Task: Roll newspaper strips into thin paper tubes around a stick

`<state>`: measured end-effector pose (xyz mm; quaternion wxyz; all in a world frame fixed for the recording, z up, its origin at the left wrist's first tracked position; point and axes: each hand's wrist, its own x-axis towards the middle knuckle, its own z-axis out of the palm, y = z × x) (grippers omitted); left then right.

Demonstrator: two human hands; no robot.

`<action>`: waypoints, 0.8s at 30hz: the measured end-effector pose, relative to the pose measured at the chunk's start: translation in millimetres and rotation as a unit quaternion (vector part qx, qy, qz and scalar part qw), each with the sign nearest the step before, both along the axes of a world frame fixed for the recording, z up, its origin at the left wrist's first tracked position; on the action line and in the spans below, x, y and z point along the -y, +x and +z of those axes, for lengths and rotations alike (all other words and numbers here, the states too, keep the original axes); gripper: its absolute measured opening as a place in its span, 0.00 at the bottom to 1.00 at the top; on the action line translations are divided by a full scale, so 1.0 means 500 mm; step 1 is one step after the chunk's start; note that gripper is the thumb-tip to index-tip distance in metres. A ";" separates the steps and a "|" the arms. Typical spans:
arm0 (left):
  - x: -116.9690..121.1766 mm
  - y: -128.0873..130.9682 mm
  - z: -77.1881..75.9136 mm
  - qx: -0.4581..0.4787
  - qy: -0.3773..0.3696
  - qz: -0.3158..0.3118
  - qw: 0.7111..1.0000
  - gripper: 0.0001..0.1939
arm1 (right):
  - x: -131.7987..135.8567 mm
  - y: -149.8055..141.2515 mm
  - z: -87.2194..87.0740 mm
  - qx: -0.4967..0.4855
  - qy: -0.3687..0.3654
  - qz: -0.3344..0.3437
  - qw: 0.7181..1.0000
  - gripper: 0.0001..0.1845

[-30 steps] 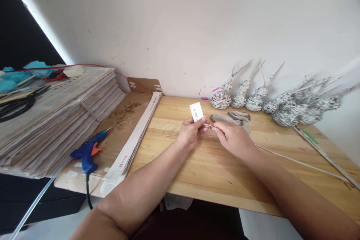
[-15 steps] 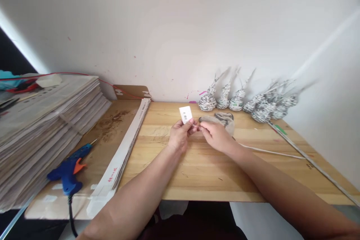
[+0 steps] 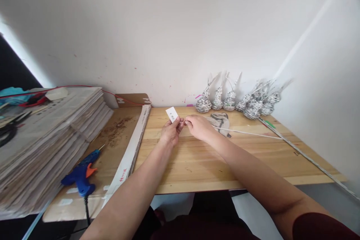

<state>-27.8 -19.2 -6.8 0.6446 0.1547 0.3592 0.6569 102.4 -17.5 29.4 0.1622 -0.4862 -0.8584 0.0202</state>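
Note:
Between the thumb and fingers of my left hand [image 3: 170, 132] is a strip of white printed paper [image 3: 171, 113], its flat end sticking up. My right hand [image 3: 200, 127] is closed in a pinch close beside it, on the narrow rolled part of the same paper. A thin white paper rod [image 3: 253, 133] runs rightward from behind my right hand over the table; whether it joins the strip is hidden by the fingers. Just beyond my right hand lies a crumpled grey-beige cloth [image 3: 223, 122], partly covered by the hand.
Several gourd-shaped woven paper pieces [image 3: 203, 104] stand along the wall. A long paper rod [image 3: 306, 154] crosses the right side of the wooden table [image 3: 185, 172]. At left are a blue glue gun [image 3: 82, 176], a tall paper stack [image 3: 56, 146] and white paper strips [image 3: 132, 142].
The view has shifted, so the scene sits differently. Both hands keep their hold on the paper, and the right hand has come slightly closer to the left.

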 end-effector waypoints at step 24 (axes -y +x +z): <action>-0.011 -0.025 -0.021 -0.011 0.003 -0.014 1.000 0.02 | 0.011 0.000 -0.042 -0.057 0.020 0.017 0.998 0.13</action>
